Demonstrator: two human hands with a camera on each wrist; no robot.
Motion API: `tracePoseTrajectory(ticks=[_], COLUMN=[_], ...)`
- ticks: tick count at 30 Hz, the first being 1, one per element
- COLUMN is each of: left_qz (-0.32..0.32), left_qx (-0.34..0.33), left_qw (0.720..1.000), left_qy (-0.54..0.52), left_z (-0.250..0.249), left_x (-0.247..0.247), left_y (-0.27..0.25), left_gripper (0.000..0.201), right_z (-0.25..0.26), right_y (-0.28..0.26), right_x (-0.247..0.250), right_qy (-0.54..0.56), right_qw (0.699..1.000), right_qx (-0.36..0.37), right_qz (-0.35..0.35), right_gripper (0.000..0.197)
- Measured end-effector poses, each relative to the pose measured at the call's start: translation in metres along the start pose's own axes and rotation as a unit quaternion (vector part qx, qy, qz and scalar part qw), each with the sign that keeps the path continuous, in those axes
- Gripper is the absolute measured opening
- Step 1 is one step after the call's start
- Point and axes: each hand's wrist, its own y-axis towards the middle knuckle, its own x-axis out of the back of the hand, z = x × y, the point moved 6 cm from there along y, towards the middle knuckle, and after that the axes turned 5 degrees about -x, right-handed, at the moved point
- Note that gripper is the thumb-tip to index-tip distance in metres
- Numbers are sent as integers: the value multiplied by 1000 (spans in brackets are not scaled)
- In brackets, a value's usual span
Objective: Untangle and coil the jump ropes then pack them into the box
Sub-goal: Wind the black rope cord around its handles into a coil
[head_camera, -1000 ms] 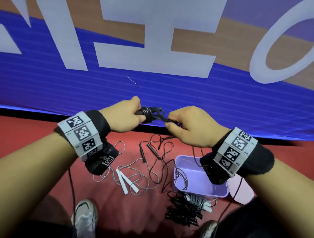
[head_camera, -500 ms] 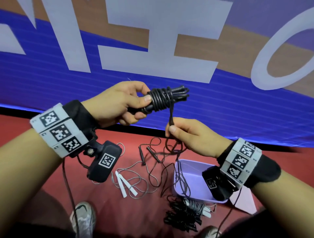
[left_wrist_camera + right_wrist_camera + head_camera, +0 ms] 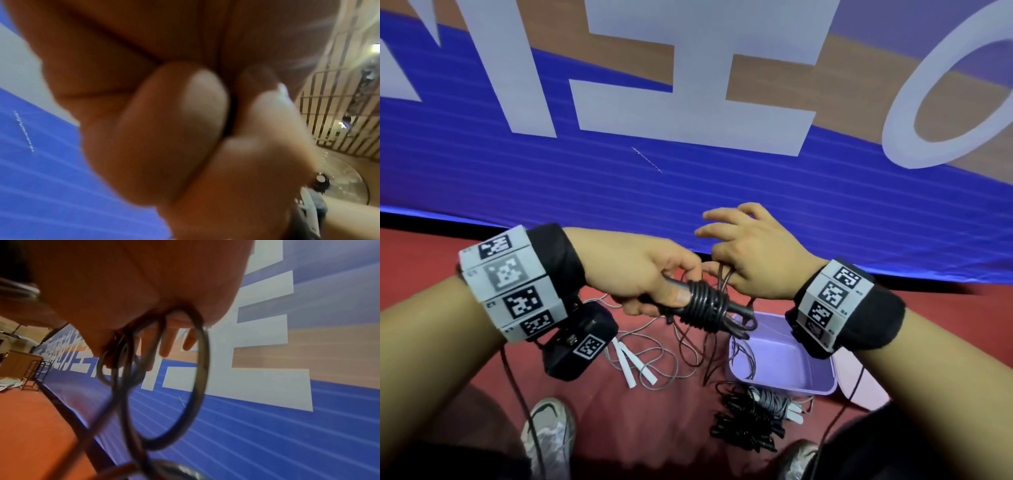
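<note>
Left hand (image 3: 640, 274) gripping coiled black cord jump rope (image 3: 705, 306), handles mostly hidden. Right hand (image 3: 753, 253) hooking its loose loop, other fingers spread. Lilac plastic box (image 3: 822, 389) partly blocked by wrist.

A blue banner (image 3: 619, 178) with big white letters (image 3: 688, 102) runs along the red floor (image 3: 431, 260); a wooden cabinet (image 3: 18, 363) and metal railings (image 3: 339, 116) stand farther off.

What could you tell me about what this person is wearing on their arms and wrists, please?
Both forearms are bare. Each wrist carries a black fabric cuff wrapped by a band of light grey square panels printed with black-and-white fiducial markers: left wristband, right wristband. A black camera box bearing its own marker hangs below the left wrist, with a thin dark cable trailing down. The hands are ungloved.
</note>
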Motion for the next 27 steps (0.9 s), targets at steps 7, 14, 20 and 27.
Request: tracePoseTrajectory(ticks=[7,14,20,27], left_qz=[-114,-315,-424,-445], left_qx=[103,118,39,-8], left_qw=[958,894,893,894], left_qy=[241,296,147,-48], left_z=[15,17,6,5], left_x=[25,66,76,79], left_y=[3,2,-5,-12], left_gripper=[10,20,17,19], right_z=[-5,-8,-17,-1], right_y=[6,6,0,-10], right_x=[1,9,7,-4], right_qy=[-9,9,317,590], right_qw=[997,986,928,789], right_qx=[-71,-163,-196,-160], right_qz=[-2,46,-4,61], right_gripper=[45,17,4,25])
